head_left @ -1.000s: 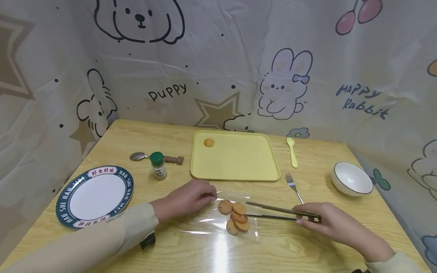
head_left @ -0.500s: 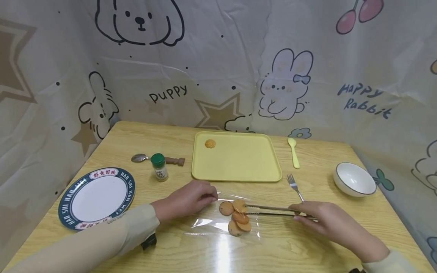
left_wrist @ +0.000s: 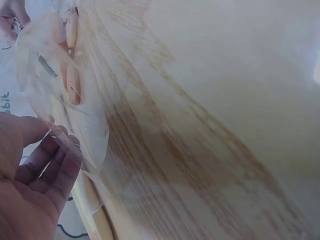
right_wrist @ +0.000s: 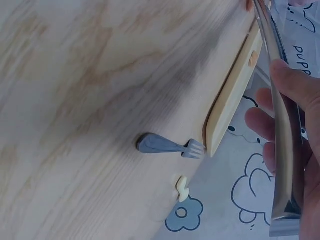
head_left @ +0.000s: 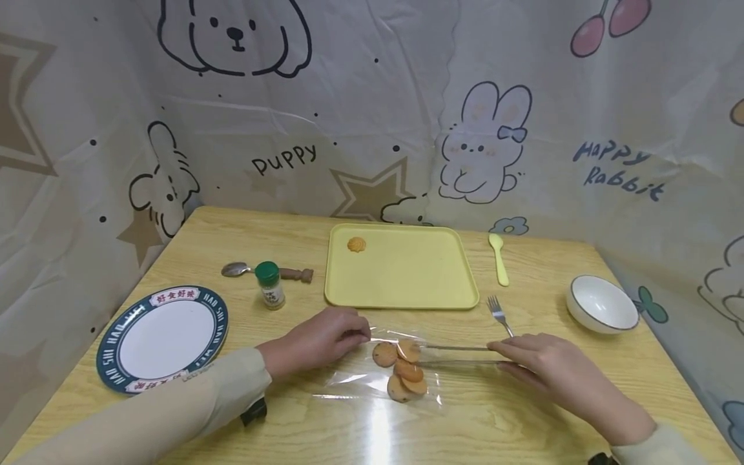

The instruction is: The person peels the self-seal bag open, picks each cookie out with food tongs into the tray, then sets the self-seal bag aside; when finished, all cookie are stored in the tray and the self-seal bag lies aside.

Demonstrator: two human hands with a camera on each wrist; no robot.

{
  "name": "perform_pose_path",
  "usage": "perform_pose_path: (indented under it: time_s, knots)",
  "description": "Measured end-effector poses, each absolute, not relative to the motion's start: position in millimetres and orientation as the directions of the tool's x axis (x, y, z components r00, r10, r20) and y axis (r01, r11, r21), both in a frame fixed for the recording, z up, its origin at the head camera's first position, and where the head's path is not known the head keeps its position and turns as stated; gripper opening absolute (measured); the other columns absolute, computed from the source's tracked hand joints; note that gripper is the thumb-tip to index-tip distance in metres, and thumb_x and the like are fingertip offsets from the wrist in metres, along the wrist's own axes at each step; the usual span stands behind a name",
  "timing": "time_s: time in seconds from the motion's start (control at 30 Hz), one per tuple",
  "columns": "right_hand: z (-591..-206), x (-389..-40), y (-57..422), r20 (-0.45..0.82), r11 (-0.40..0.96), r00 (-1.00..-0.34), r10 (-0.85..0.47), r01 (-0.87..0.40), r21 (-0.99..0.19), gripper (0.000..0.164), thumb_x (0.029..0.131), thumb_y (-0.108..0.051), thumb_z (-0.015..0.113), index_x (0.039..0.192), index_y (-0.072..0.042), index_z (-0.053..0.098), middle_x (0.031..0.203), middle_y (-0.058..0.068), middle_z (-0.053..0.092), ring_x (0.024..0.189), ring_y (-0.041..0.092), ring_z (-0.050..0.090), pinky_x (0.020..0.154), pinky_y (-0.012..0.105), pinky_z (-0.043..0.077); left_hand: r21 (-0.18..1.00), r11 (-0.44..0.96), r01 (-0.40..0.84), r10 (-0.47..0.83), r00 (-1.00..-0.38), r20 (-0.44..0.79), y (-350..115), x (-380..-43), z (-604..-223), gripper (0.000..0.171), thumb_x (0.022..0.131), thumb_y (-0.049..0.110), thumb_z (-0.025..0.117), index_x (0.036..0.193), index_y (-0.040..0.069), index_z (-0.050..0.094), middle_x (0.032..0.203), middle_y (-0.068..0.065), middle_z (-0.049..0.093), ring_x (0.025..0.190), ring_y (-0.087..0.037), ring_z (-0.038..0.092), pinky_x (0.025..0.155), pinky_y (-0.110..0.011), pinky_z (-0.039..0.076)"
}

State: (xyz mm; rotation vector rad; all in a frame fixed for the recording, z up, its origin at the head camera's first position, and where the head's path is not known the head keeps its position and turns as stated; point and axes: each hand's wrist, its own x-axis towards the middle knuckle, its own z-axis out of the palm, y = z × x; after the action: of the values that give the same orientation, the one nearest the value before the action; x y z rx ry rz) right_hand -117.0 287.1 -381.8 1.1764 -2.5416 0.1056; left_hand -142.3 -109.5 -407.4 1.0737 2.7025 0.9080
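My left hand (head_left: 322, 337) pinches the open end of a clear plastic bag (left_wrist: 92, 137) between thumb and fingers. Inside the bag lie several round orange-brown cookies (head_left: 409, 370), some overlapping. In my right hand (head_left: 560, 371) I hold metal tongs (right_wrist: 284, 150), thumb on one arm and fingers on the other. The tongs reach leftward, their serrated tips at the cookies on the bag's right side. Whether the tips grip a cookie, I cannot tell. Behind the bag a yellow tray (head_left: 407, 271) carries one small ridged cookie (head_left: 356, 245) near its far left corner.
A fork (head_left: 498, 311) lies just beyond my right hand, with a pale yellow spoon (head_left: 498, 261) behind it. At right stands a white bowl (head_left: 604, 323). Leftward are a green-capped seasoning bottle (head_left: 270, 285), a brown-handled spoon (head_left: 235, 268) and a blue-rimmed plate (head_left: 168, 336).
My right hand has shifted slightly left, and the tongs have turned so that their arms lie more level by the upper cookies. My left hand stays at the bag.
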Motion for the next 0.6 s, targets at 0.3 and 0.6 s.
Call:
perform_pose_path:
  time_s: [0.3,0.6]
  knots:
    - [-379.7,-117.2,291.1,0.346,0.651,-0.607,-0.716,-0.759,0.014,0.036,0.075,-0.014,0.08,0.11,-0.02,0.072,0.096,-0.014,0.073,0.084,0.004,0.069,0.072,0.024,0.055,0.546,0.571,0.612,0.662,-0.738,0.135,-108.2,-143.4,-407.5,0.011,0.096,0.018,0.06,0.097,0.016,0.071,0.091,0.005,0.067,0.081,-0.003,0.057,0.075,-0.021,0.05]
    - [-377.0,-117.8,295.8,0.235,0.715,-0.725,-0.648,-0.685,-0.142,0.021,0.087,-0.017,0.072,0.107,-0.023,0.072,0.1,-0.016,0.073,0.09,0.0,0.068,0.074,0.024,0.056,0.538,0.573,0.619,0.658,-0.738,0.148,-106.7,-146.4,-406.5,0.01,0.096,0.017,0.061,0.095,0.015,0.07,0.089,0.005,0.066,0.079,-0.003,0.056,0.072,-0.02,0.049]
